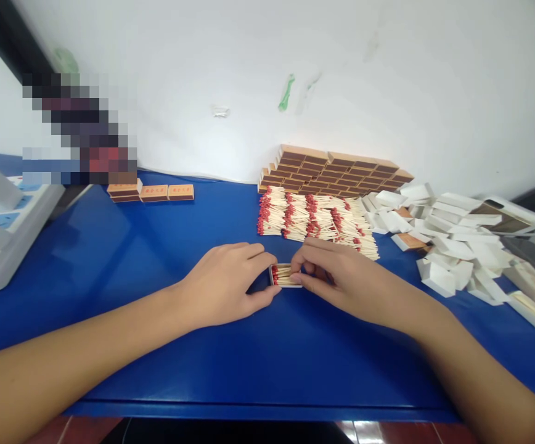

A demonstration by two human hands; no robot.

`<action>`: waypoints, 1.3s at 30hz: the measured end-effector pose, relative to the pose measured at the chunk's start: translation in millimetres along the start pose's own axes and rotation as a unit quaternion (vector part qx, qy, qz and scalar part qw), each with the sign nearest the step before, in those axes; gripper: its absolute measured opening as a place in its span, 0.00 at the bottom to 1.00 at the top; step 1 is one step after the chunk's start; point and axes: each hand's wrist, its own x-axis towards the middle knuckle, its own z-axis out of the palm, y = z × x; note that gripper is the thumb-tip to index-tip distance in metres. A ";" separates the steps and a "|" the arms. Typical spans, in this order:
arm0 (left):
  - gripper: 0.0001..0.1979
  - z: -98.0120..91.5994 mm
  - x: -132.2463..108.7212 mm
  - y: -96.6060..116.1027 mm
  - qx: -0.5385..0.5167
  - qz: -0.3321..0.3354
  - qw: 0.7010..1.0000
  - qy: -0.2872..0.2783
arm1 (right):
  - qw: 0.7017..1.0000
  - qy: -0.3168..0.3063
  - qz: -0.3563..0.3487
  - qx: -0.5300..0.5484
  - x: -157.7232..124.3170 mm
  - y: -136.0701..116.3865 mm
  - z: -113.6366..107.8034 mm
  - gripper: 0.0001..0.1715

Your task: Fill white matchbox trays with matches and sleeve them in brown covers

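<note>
A small white matchbox tray (286,285) with red-headed matches (281,274) in it lies on the blue table in front of me. My left hand (228,282) grips the tray's left end between thumb and forefinger. Over its right part, my right hand (332,271) has its thumb and fingers pinched together on the matches; the palm hides that end of the tray. Just behind the hands, a heap of loose matches (314,216) is spread in rough rows, most of their red heads to the left.
Behind the loose matches, a stack of brown matchboxes (332,172) stands against the wall. White empty trays (452,234) are piled at right, near a phone case (512,213). Several closed matchboxes (154,193) sit at back left, beside a grey-white plastic object (27,228). The blue table's (249,382) front edge is near me.
</note>
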 end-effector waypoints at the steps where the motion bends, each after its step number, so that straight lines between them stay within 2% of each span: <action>1: 0.13 -0.2 0.1 0.3 -0.001 0.000 1.000 0.000 | 1.000 0.000 -0.001 -0.001 0.3 0.3 0.6 0.05; 8: 0.13 0.8 0.0 0.1 -0.003 0.004 1.000 0.006 | 1.000 0.023 -0.011 0.003 4.1 -0.9 4.9 0.05; 28: 0.14 0.3 0.0 0.1 -0.003 0.000 1.000 0.003 | 0.997 0.045 0.012 -0.068 6.7 -2.8 9.4 0.14; 34: 0.13 1.5 0.1 0.3 0.001 0.003 1.000 0.007 | 0.996 0.069 -0.001 -0.061 6.8 -1.6 13.1 0.08; 39: 0.11 2.4 0.3 0.2 0.000 0.005 1.000 0.010 | 0.997 0.074 -0.036 -0.009 6.2 -3.5 12.8 0.04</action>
